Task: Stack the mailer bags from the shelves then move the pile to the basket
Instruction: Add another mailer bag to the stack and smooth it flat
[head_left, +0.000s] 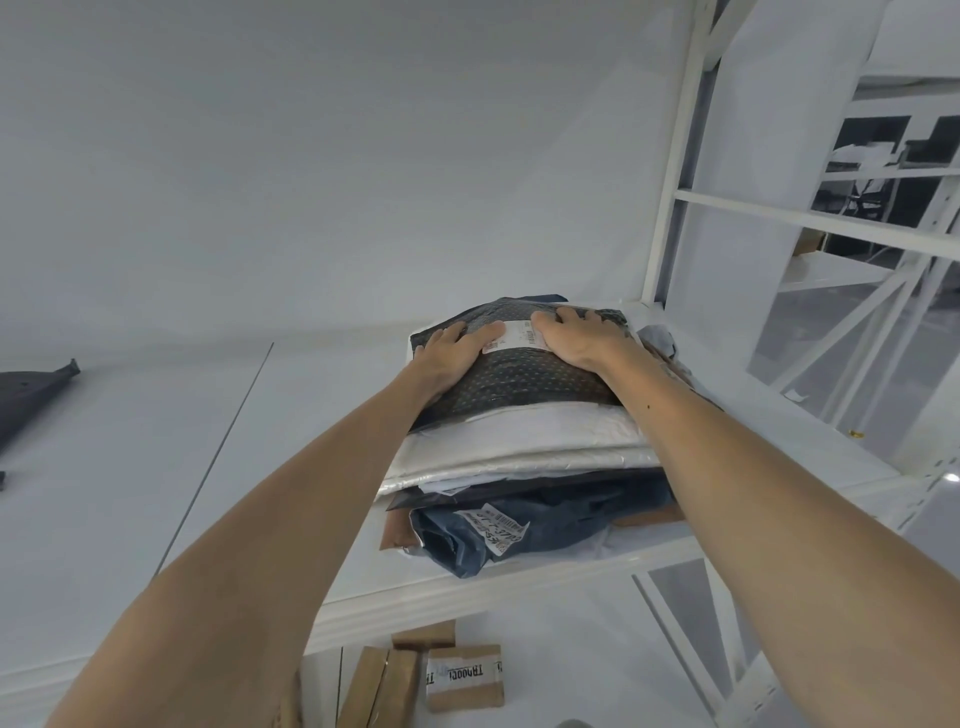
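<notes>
A pile of mailer bags lies on the white shelf at its right end. On top is a black dotted mailer with a white label. Under it lie white padded mailers, then a dark blue mailer with a label and a brown one at the bottom. My left hand rests flat on the left of the top mailer. My right hand presses its right side, fingers spread toward the far edge.
A dark grey mailer lies at the shelf's far left. Brown cardboard parcels sit on the lower shelf below. A white upright post stands right behind the pile. More white racking stands to the right.
</notes>
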